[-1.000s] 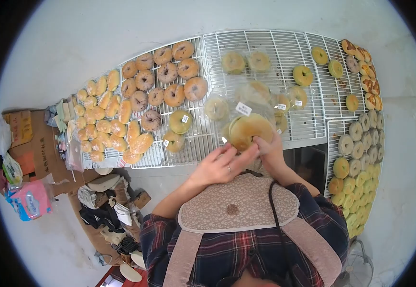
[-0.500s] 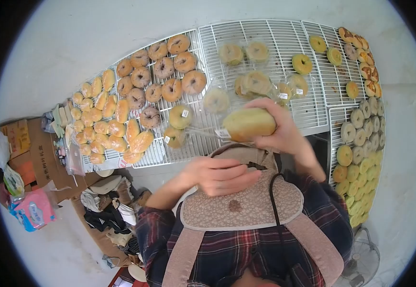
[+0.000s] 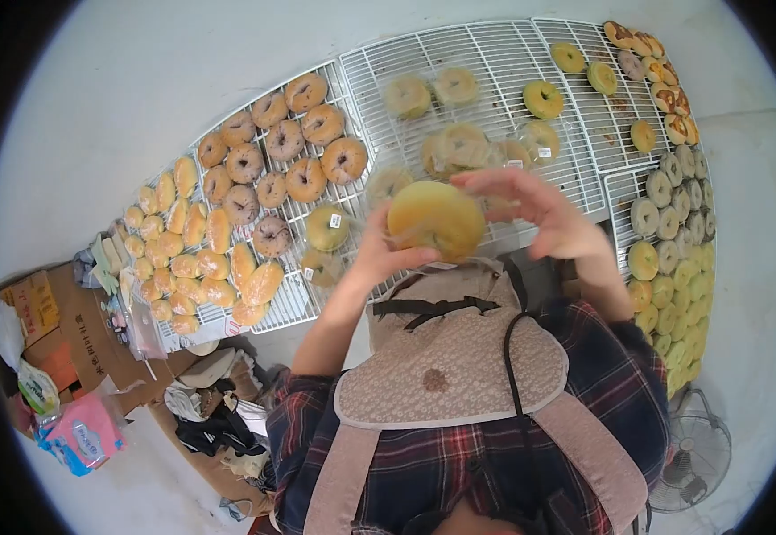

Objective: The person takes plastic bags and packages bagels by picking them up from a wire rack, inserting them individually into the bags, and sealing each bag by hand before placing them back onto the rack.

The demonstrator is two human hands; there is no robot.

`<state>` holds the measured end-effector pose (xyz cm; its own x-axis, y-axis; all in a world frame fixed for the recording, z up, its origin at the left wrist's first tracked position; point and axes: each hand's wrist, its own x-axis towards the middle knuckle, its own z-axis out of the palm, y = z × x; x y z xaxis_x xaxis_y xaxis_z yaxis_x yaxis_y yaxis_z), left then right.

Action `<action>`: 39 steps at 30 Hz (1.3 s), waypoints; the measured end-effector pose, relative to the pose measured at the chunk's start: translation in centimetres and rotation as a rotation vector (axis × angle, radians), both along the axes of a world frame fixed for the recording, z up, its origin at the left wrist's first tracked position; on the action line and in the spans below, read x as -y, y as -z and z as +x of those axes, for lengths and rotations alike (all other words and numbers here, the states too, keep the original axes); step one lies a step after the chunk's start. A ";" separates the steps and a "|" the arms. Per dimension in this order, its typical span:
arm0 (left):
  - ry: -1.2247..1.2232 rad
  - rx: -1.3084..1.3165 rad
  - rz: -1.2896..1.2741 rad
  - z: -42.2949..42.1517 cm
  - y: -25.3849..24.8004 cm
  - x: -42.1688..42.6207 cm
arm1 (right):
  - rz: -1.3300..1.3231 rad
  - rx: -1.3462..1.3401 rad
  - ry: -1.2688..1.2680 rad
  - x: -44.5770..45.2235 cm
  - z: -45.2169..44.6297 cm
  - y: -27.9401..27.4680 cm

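A yellow-green bagel in a clear bag (image 3: 437, 219) is held up in front of my chest, over the near edge of the wire rack (image 3: 486, 45). My left hand (image 3: 383, 250) grips its left side, thumb underneath. To its right, my right hand (image 3: 544, 212) is raised with its fingers spread, close to the bagel's edge and holding nothing. Behind the bagel lie several bagged bagels (image 3: 462, 146), some with white labels. Two labelled bagged bagels (image 3: 326, 228) rest left of my left hand, the lower one partly blurred.
Brown and purplish bagels (image 3: 305, 179) and small glazed rolls (image 3: 194, 222) cover the left racks. Green bagels (image 3: 673, 312) and grey ones (image 3: 658, 188) fill the right rack. A cardboard box (image 3: 94, 330), pink package (image 3: 85, 437) and fan (image 3: 696, 455) stand lower down.
The bagged bagel has passed from my right hand to my left and turned. My left hand has risen from my apron to grip it. My right hand has let go and opened. The view has shifted.
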<state>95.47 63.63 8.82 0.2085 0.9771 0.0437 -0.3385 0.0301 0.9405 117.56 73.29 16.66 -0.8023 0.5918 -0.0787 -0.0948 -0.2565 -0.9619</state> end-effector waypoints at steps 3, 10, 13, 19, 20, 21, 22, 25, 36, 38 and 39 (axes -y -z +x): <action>-0.172 0.194 -0.079 1.7 -1.2 0.8 | 0.087 0.011 0.080 1.6 0.0 3.2; -0.475 -0.185 0.310 -1.5 -1.5 3.1 | 0.756 0.063 0.247 2.6 0.3 2.0; -0.551 -0.530 0.603 -5.0 -2.0 3.7 | 1.026 -0.044 0.288 2.1 -0.1 0.8; -1.557 -0.446 0.489 -4.5 -0.8 4.1 | 1.356 -0.152 0.297 1.7 -2.0 0.0; -1.221 -0.792 0.583 -3.0 -3.1 4.3 | 1.422 -0.172 0.249 1.6 -2.2 0.0; -0.852 -1.103 0.650 -1.9 -5.6 4.5 | 1.422 -0.177 0.245 1.6 -2.4 0.2; -0.694 -1.163 0.802 -0.7 -7.2 3.5 | 1.366 -0.179 0.210 1.7 -2.5 0.5; -0.521 -1.242 0.968 0.3 -7.4 2.8 | 1.204 -0.039 0.229 2.6 -3.1 -0.5; -0.394 -1.187 0.852 0.1 -7.7 4.8 | 0.392 0.203 0.211 5.2 -3.9 0.3; -0.258 -1.197 0.628 0.3 -8.3 5.1 | 0.540 0.195 0.233 5.0 -4.2 0.1; -0.260 -1.200 0.627 0.3 -8.3 5.2 | 0.540 0.193 0.230 4.9 -4.3 0.1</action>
<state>95.81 58.43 17.08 0.2470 0.8773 0.4116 0.7515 -0.4416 0.4902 113.29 68.40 16.58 -0.6504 0.7447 0.1495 0.0986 0.2778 -0.9556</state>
